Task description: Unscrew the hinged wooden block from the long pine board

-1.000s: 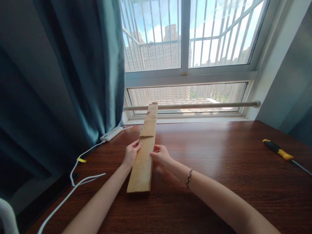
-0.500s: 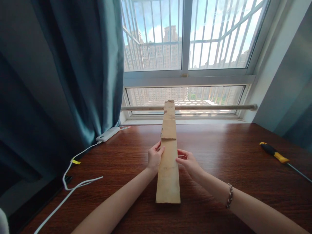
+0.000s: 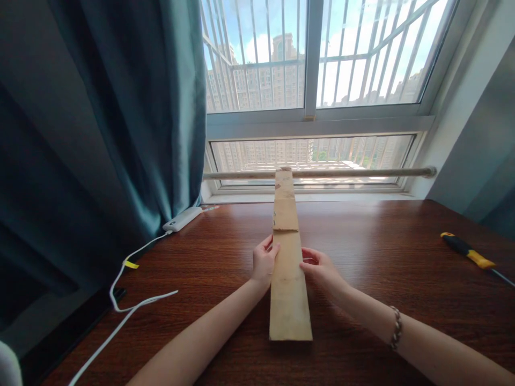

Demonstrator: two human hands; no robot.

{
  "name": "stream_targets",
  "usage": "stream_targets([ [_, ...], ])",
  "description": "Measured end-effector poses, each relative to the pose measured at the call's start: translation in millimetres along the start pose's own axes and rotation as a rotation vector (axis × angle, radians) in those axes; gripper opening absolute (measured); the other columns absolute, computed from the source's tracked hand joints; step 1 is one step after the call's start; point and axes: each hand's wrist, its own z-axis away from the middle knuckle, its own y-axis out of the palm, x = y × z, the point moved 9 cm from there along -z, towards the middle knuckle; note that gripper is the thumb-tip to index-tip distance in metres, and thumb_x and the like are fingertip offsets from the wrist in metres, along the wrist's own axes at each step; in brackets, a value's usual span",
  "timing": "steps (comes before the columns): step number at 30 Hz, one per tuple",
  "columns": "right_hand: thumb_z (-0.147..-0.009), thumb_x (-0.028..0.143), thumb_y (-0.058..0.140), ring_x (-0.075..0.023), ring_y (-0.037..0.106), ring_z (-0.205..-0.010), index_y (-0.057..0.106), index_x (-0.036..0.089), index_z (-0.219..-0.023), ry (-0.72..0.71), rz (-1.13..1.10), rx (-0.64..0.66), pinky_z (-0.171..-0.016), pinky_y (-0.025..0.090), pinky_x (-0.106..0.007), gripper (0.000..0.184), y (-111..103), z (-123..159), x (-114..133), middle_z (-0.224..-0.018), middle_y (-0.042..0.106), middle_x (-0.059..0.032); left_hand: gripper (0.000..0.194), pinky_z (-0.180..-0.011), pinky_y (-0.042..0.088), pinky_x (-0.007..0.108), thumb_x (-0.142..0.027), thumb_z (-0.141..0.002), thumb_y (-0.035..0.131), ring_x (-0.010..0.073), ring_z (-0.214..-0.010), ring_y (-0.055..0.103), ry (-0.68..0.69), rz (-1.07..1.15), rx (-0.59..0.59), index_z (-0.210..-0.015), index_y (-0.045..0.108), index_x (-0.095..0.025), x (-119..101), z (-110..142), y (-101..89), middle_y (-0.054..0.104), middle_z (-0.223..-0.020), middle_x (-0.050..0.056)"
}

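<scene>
A long, pale wooden board (image 3: 288,289) runs away from me toward the window, above the dark table. A step crosses it partway along, where a second piece seems to overlap; I cannot tell how they are joined. My left hand (image 3: 264,264) grips the left edge, its thumb on the top face and its other fingers partly hidden. On the opposite edge, my right hand (image 3: 321,268) is closed with thumb and fingertips at the side of the board. A braided bracelet (image 3: 396,328) circles my right wrist.
A yellow-and-black screwdriver (image 3: 466,251) lies at the right of the brown table (image 3: 362,225). At the left are a white power strip (image 3: 183,220) and a white cable (image 3: 116,321) with a yellow tag. A blue curtain (image 3: 161,107) and a horizontal rail (image 3: 362,172) border the table.
The board and both hands appear slightly farther right, but the whole view has shifted too. Both hands keep their places on the board's edges.
</scene>
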Motion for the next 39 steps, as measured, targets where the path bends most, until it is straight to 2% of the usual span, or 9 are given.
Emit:
stream_targets([
  [9, -0.064, 0.021, 0.068, -0.0247, 0.061, -0.094, 0.065, 0.016, -0.102, 0.026, 0.061, -0.015, -0.087, 0.046, -0.039, 0.039, -51.5, 21.9, 4.9, -0.104, 0.066, -0.0104, 0.044, -0.093, 0.047, 0.039, -0.018, -0.065, 0.072, 0.0267, -0.104, 0.061, -0.040, 0.033, 0.058, -0.108, 0.064, -0.012, 16.5, 18.3, 44.7, 0.062, -0.118, 0.013],
  [14, -0.061, 0.018, 0.064, -0.0268, 0.060, -0.097, 0.064, 0.016, -0.094, 0.056, 0.094, -0.050, -0.089, 0.045, -0.042, 0.033, -57.2, 21.1, 9.0, -0.103, 0.065, -0.0121, 0.045, -0.096, 0.046, 0.041, -0.020, -0.064, 0.075, 0.0272, -0.105, 0.060, -0.048, 0.037, 0.063, -0.107, 0.065, -0.012, 19.0, 14.7, 47.0, 0.063, -0.116, 0.013],
  [17, -0.056, 0.016, 0.063, -0.0287, 0.056, -0.105, 0.058, 0.017, -0.105, 0.086, 0.217, -0.167, -0.087, 0.047, -0.043, 0.049, -65.7, 2.9, 19.5, -0.122, 0.054, -0.0149, 0.047, -0.096, 0.046, 0.041, -0.020, -0.063, 0.075, 0.0273, -0.106, 0.060, -0.066, 0.059, 0.062, -0.107, 0.065, -0.012, 20.7, 13.6, 44.3, 0.063, -0.115, 0.013],
  [19, -0.055, 0.021, 0.069, -0.0300, 0.048, -0.116, 0.050, 0.019, -0.120, -0.032, 0.388, -0.173, -0.092, 0.043, -0.045, 0.068, -65.3, -20.1, 43.5, -0.135, 0.042, -0.0141, 0.048, -0.097, 0.045, 0.041, -0.020, -0.062, 0.076, 0.0275, -0.106, 0.059, -0.076, 0.078, 0.073, -0.107, 0.065, -0.012, 21.5, 14.5, 43.8, 0.064, -0.114, 0.013],
  [22, -0.048, 0.028, 0.078, -0.0310, 0.033, -0.128, 0.044, 0.017, -0.128, -0.339, 0.709, -0.024, -0.106, 0.027, -0.047, 0.088, -48.2, -52.7, 83.6, -0.139, 0.037, -0.0146, 0.050, -0.095, 0.046, 0.043, -0.021, -0.062, 0.076, 0.0281, -0.104, 0.061, -0.098, 0.085, 0.102, -0.109, 0.064, -0.013, 23.9, 18.4, 44.8, 0.065, -0.113, 0.012],
  [24, -0.047, 0.029, 0.080, -0.0324, 0.035, -0.126, 0.050, 0.014, -0.123, -0.431, 0.884, 0.048, -0.106, 0.025, -0.047, 0.084, -42.8, -66.3, 93.0, -0.135, 0.042, -0.0161, 0.051, -0.095, 0.046, 0.043, -0.023, -0.062, 0.077, 0.0285, -0.104, 0.061, -0.116, 0.083, 0.117, -0.110, 0.064, -0.012, 26.7, 22.4, 45.4, 0.064, -0.113, 0.013],
  [27, -0.049, 0.027, 0.079, -0.0331, 0.046, -0.114, 0.057, 0.015, -0.114, -0.434, 1.029, 0.082, -0.099, 0.032, -0.049, 0.071, -45.0, -75.6, 89.7, -0.119, 0.055, -0.0138, 0.053, -0.094, 0.047, 0.042, -0.024, -0.060, 0.078, 0.0292, -0.106, 0.060, -0.153, 0.077, 0.120, -0.110, 0.064, -0.012, 34.3, 28.5, 45.5, 0.063, -0.115, 0.014],
  [32, -0.045, 0.027, 0.080, -0.0294, 0.051, -0.101, 0.051, 0.014, -0.119, -0.463, 0.978, 0.070, -0.091, 0.039, -0.046, 0.080, -46.8, -74.3, 79.5, -0.105, 0.058, -0.0109, 0.041, -0.092, 0.048, 0.042, -0.022, -0.059, 0.077, 0.0300, -0.103, 0.061, -0.210, 0.016, 0.124, -0.098, 0.069, -0.012, 46.3, 34.3, 46.1, 0.065, -0.110, 0.014],
  [39, -0.052, 0.027, 0.077, -0.0238, 0.057, -0.095, 0.032, 0.016, -0.133, -0.349, 0.633, 0.144, -0.085, 0.046, -0.040, 0.094, -42.1, -72.3, 78.9, -0.106, 0.055, -0.0103, 0.041, -0.093, 0.046, 0.042, -0.022, -0.062, 0.075, 0.0293, -0.104, 0.061, -0.178, 0.012, 0.119, -0.102, 0.069, -0.014, 42.5, 36.3, 48.5, 0.067, -0.108, 0.013],
])
